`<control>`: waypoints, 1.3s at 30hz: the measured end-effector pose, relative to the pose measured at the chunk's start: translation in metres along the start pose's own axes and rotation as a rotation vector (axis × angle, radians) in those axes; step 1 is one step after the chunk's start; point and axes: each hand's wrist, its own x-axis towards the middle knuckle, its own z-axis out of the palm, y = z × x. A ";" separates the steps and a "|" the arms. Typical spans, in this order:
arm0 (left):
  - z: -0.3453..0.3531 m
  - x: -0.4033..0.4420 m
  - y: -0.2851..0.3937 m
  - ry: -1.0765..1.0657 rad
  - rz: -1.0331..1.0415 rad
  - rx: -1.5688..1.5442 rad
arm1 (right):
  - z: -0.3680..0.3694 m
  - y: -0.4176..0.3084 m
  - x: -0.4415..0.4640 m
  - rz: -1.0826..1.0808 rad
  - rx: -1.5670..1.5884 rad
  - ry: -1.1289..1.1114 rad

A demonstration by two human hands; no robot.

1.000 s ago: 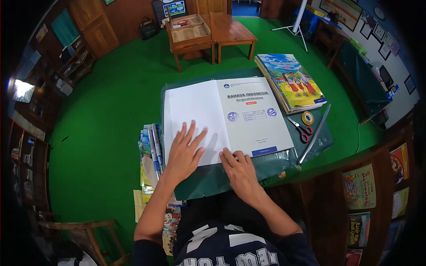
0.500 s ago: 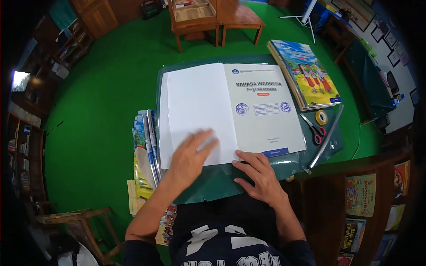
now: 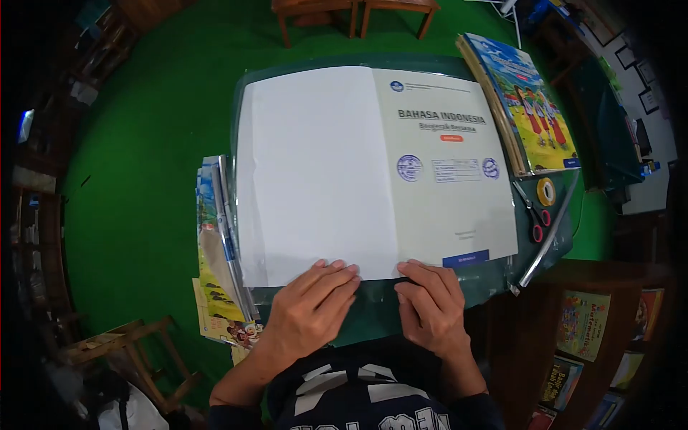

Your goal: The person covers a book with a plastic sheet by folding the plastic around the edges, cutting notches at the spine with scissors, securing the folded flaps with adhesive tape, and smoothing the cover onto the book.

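Note:
An open book (image 3: 459, 208) lies on a clear plastic sheet (image 3: 494, 276) over a dark green surface. Its right page reads "Bahasa Indonesia" and bears purple stamps; a blank white page (image 3: 315, 172) covers the left side. At the lower edge of that white page, my left hand (image 3: 315, 304) has its fingers bent and pressed together, its thumb hidden. My right hand (image 3: 433, 304) is closed beside the book's spine, fingertips at the bottom edge, thumb tucked under. Both hands appear to pinch the plastic along that edge, though the contact is partly covered by the fingers.
A stack of picture-covered books (image 3: 530, 107) stands at the upper right. Below it are scissors (image 3: 534, 215), a tape roll (image 3: 546, 191) and a rolled clear strip (image 3: 548, 240). More books and plastic rolls (image 3: 228, 229) lie at the left. A wooden bookshelf (image 3: 609, 287) is at lower right.
My left hand has come down from above the white page to its bottom edge. My right hand's fingers have curled in more. The view has tilted down and nearer the book.

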 end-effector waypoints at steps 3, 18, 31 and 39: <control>0.002 0.001 0.004 0.044 -0.043 0.010 | -0.006 -0.010 0.011 0.017 0.006 -0.054; 0.005 0.002 0.002 0.158 -0.095 -0.026 | 0.019 -0.018 0.016 -0.017 -0.118 0.051; -0.010 0.001 -0.013 0.082 -0.059 0.053 | 0.023 -0.021 0.028 0.140 -0.035 0.104; -0.023 0.013 -0.016 -0.108 -0.111 0.033 | 0.016 -0.026 0.032 0.207 0.030 0.042</control>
